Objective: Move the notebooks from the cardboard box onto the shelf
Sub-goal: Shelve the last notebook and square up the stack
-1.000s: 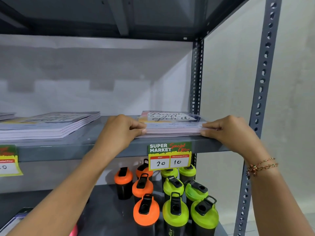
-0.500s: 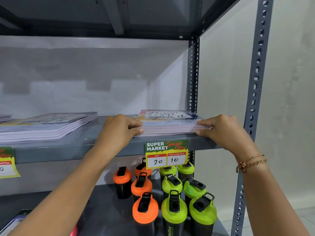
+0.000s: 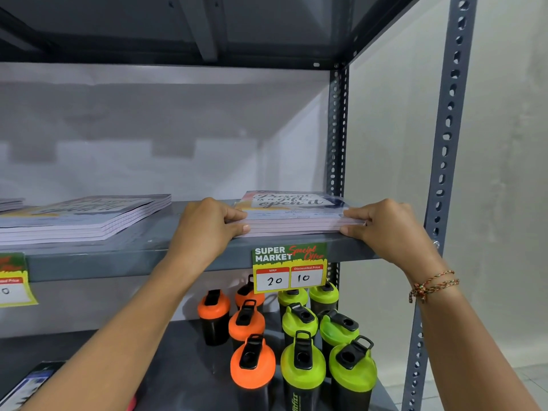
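A stack of notebooks (image 3: 292,212) with a lettered cover lies flat at the right end of the grey metal shelf (image 3: 148,256). My left hand (image 3: 207,226) grips the stack's left edge, thumb on top. My right hand (image 3: 388,223) grips its right edge the same way. A second stack of notebooks (image 3: 89,216) lies to the left on the same shelf, and the corner of a third stack (image 3: 10,203) shows at the far left. The cardboard box is out of view.
A price tag (image 3: 289,268) hangs from the shelf edge under the held stack, another tag (image 3: 13,280) at the far left. Orange and green shaker bottles (image 3: 299,345) stand on the shelf below. Perforated uprights (image 3: 444,149) frame the right side; a wall lies beyond.
Both hands stay on the stack's edges. The view has shifted slightly; the stack sits in the same place on the shelf.
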Motion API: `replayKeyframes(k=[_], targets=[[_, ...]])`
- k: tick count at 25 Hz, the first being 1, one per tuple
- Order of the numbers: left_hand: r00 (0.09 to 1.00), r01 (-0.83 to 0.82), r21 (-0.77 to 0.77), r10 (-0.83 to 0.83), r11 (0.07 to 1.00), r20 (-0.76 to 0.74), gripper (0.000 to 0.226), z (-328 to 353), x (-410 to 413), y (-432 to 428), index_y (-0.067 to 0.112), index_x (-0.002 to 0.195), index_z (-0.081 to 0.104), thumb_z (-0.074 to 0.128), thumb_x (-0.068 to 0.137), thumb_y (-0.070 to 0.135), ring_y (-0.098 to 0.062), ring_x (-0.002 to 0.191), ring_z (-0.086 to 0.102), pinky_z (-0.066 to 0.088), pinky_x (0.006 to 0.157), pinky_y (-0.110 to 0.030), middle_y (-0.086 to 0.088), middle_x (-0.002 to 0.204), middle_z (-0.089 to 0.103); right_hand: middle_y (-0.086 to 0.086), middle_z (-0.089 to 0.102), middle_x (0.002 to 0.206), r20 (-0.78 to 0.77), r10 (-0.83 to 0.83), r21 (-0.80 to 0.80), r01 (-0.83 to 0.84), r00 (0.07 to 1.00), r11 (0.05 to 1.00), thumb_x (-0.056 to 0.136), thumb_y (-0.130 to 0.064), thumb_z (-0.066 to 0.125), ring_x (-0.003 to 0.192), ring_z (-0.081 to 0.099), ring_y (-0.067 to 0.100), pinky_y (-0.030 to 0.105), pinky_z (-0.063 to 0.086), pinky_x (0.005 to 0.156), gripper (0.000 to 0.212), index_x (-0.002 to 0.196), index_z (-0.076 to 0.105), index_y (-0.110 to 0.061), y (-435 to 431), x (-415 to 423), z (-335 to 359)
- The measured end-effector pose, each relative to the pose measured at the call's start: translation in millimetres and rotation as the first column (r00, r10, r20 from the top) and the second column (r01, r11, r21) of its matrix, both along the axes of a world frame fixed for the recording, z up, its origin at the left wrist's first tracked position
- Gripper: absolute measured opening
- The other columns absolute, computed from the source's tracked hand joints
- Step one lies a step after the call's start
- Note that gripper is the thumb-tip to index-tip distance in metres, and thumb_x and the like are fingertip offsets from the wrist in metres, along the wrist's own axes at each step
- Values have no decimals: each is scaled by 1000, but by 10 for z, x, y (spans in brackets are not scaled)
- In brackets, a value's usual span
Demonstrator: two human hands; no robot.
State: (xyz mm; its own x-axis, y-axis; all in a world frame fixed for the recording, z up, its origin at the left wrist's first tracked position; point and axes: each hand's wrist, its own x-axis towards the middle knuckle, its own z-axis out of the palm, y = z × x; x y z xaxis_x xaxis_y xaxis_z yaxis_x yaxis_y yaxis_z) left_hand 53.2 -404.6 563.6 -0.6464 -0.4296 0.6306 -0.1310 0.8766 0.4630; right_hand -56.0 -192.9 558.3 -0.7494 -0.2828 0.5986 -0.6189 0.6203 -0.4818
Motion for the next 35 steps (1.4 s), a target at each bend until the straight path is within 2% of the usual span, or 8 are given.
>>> replayKeyframes(k=[3, 5, 9, 13, 25, 29, 32, 35], targets=[[1000, -25, -26, 26, 999, 15, 35, -5, 14, 45, 12, 118, 66, 69, 84, 21, -21, 118, 56, 40, 98, -24, -9, 125, 66, 12, 66, 123, -6, -4, -20, 4, 1000, 1000, 81, -23, 71, 119, 55, 28, 32, 44, 101, 39, 117, 64, -11, -5, 8, -22], [999, -30, -32, 30, 999, 13, 36, -7, 24, 55, 12, 117, 66, 70, 83, 21, -21, 118, 56, 40, 101, -26, -9, 125, 66, 13, 66, 123, -7, -1, -28, 1, 1000, 1000, 81, -22, 71, 119, 54, 29, 33, 43, 102, 38, 116, 65, -10, -1, 5, -23], [999, -51, -17, 51, 999, -2, 35, -26, 36, 80, 11, 117, 66, 69, 83, 19, -21, 116, 57, 40, 101, -25, -9, 123, 67, 10, 67, 122, -10, 24, -55, -25, 1000, 998, 79, -21, 72, 118, 56, 24, 25, 42, 99, 37, 113, 67, -9, 10, -11, -8], [998, -64, -39, 64, 997, -6, 35, -44, 35, 94, 11, 118, 65, 68, 85, 19, -23, 115, 59, 43, 99, -29, -11, 122, 67, 9, 68, 121, 13, 46, -70, -45, 999, 997, 78, -22, 73, 113, 59, 20, 14, 35, 83, 36, 112, 68, -10, 3, -86, 7], [999, -50, -17, 50, 999, 7, 35, -57, 52, -26, 14, 119, 65, 68, 84, 22, -19, 117, 58, 40, 100, -26, -8, 124, 66, 8, 69, 118, -15, 88, -79, -89, 996, 993, 78, -22, 73, 109, 60, 17, 14, 35, 81, 38, 113, 67, -11, -14, -142, -23], [998, -46, -28, 47, 999, 43, 39, -46, 46, -63, 16, 120, 64, 71, 82, 21, -19, 116, 58, 40, 99, -25, -7, 126, 65, 10, 70, 116, -13, 103, -69, -104, 995, 992, 76, -22, 76, 93, 54, 8, 5, 31, 69, 38, 111, 68, -10, -7, -174, -14], [998, -54, -24, 55, 998, 31, 39, -47, 37, -65, 15, 119, 65, 72, 81, 20, -19, 115, 58, 40, 98, -24, -7, 125, 66, 11, 70, 115, -14, 101, -71, -102, 995, 992, 75, -22, 76, 90, 53, 8, 13, 34, 79, 38, 110, 69, -10, -17, -198, -11], [998, -58, -26, 59, 998, 35, 39, -50, 37, -37, 15, 119, 64, 71, 82, 20, -20, 116, 58, 41, 100, -26, -7, 125, 66, 12, 69, 117, -15, 94, -53, -94, 995, 994, 76, -23, 76, 96, 59, 15, 16, 35, 80, 38, 111, 69, -10, -43, -221, 10]])
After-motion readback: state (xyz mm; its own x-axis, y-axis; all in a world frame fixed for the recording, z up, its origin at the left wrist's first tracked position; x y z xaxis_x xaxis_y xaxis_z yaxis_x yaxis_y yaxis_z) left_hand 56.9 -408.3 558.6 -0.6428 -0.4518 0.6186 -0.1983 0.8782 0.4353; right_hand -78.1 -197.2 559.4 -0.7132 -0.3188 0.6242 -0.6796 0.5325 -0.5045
